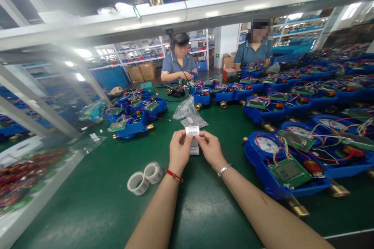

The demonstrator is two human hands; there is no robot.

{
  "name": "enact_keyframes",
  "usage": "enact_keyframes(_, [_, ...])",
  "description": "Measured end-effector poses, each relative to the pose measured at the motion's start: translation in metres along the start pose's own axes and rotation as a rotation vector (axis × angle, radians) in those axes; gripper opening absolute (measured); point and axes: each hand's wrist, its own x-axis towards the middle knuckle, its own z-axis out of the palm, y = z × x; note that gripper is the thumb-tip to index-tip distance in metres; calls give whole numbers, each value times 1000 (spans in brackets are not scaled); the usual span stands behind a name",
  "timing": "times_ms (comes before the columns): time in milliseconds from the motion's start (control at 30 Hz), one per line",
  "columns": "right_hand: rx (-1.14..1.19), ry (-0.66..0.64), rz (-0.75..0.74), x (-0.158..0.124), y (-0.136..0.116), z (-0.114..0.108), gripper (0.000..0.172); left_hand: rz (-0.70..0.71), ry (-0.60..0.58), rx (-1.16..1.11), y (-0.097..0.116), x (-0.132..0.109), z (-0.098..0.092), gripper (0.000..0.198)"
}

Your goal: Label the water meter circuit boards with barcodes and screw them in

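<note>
Both my hands meet over the middle of the green table, pinching a white barcode label strip (192, 130) between them. My left hand (179, 151) grips its left side, thumb near the printed face. From the other side, my right hand (210, 148) holds it with thumb and forefinger. More of the printed strip hangs below the thumbs. Just beyond lies a clear plastic bag (189, 113) with small grey pieces in it. Two rolls of white labels, a left roll (138, 183) and a right roll (153, 173), rest touching each other to the left of my forearms.
Blue water meter housings (288, 163) with circuit boards, wires and brass fittings crowd the right side. More blue housings (131, 122) stand left of centre. A white tray (62, 181) holds red-wired parts at left. Two co-workers sit opposite. A shelf beam (204, 17) crosses overhead.
</note>
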Motion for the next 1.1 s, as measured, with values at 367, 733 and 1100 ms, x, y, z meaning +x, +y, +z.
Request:
enact_keyframes(367, [-58,-22,-25,0,5,-1,21,-11,-6,-11,-4,0,1,16])
enact_keyframes(733, [-161,-13,-94,-5,0,1,21,-2,0,-29,1,-2,2,16])
enact_keyframes(1100, [-114,-23,-91,-1,1,0,23,-54,-14,-163,3,-2,2,18])
